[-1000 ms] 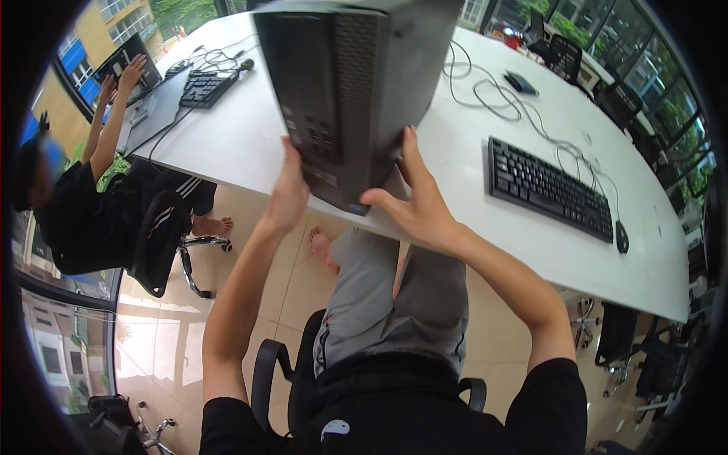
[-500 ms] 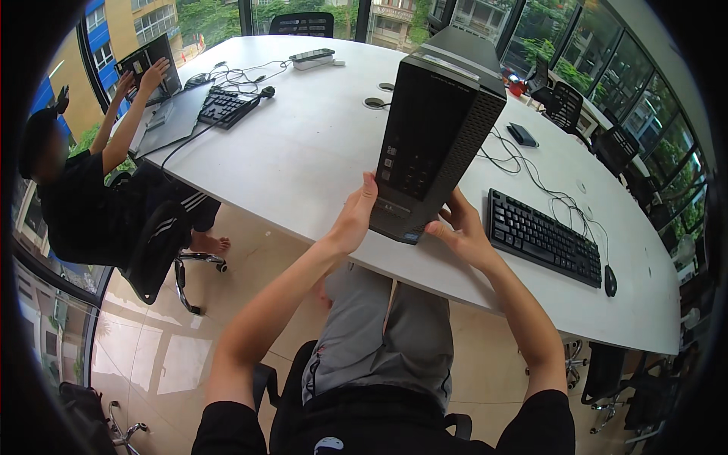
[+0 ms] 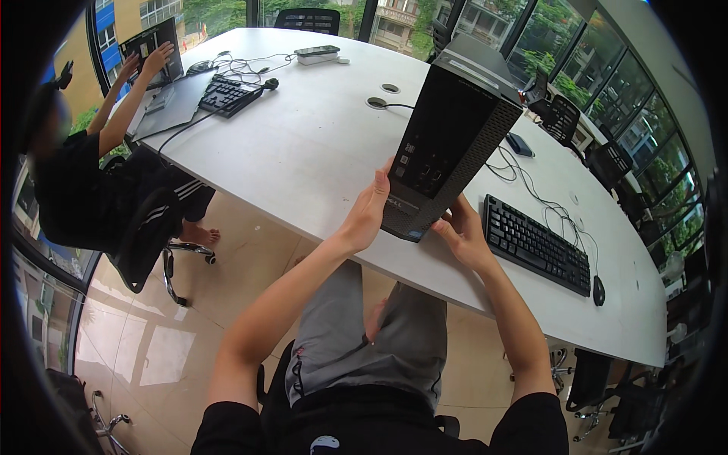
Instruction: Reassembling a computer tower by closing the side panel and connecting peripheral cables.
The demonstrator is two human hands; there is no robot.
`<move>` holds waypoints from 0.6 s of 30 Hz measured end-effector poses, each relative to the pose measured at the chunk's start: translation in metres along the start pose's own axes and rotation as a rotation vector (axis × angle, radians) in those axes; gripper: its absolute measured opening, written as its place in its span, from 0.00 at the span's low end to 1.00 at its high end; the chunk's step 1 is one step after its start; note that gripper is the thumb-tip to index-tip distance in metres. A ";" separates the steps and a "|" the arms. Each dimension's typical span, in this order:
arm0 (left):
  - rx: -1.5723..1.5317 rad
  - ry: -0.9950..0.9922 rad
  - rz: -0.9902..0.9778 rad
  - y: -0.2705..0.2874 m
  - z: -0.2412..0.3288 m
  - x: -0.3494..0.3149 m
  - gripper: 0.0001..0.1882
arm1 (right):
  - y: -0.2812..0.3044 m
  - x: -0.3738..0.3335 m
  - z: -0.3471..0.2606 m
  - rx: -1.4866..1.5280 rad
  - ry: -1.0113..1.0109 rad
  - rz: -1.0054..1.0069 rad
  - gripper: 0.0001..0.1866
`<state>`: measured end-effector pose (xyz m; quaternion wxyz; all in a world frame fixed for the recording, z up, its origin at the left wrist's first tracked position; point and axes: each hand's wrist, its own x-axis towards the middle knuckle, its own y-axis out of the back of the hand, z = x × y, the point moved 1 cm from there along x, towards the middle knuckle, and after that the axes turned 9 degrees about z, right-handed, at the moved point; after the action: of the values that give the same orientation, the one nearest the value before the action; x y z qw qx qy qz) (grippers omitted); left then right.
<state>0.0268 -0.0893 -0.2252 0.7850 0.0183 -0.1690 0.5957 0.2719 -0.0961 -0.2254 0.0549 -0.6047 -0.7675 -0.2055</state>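
A black desktop computer tower (image 3: 447,144) stands on the white table (image 3: 303,152) at its near edge, front panel facing me and its top leaning toward the right in the view. My left hand (image 3: 368,212) is closed on its lower left side, the thumb lying up along the front edge. Low on the opposite side, my right hand (image 3: 464,233) holds the vented side panel with the thumb near the bottom front corner; some of its fingers are hidden behind the case. Just right of that hand lies a black keyboard (image 3: 537,244).
Beyond the keyboard are a black mouse (image 3: 599,290), loose cables and a dark wallet-like object (image 3: 519,144). At the left, a seated person (image 3: 91,174) handles an open dark panel, beside another keyboard (image 3: 227,96) and tangled cables. A black cable runs from a table grommet (image 3: 375,102) toward the tower.
The tower has shifted slightly right in the view, with both hands staying on it. My left hand has moved right along with it. The whole view has also shifted a little.
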 end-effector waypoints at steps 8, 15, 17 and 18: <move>-0.088 -0.015 -0.037 0.001 -0.011 0.010 0.50 | 0.001 0.005 -0.010 0.011 -0.009 -0.014 0.58; 0.023 -0.185 0.234 -0.008 -0.002 -0.034 0.39 | -0.020 -0.031 -0.014 -0.057 0.046 0.175 0.47; 0.155 -0.366 0.414 -0.010 -0.005 -0.067 0.31 | -0.034 -0.060 -0.025 -0.203 0.079 0.282 0.42; 0.334 -0.534 0.581 -0.003 -0.004 -0.083 0.23 | -0.041 -0.073 -0.025 -0.294 0.154 0.307 0.39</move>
<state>0.0115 -0.1664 -0.2527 0.4995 0.2507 -0.2658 0.7855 0.2478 -0.1796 -0.2371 0.0553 -0.6986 -0.6216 -0.3501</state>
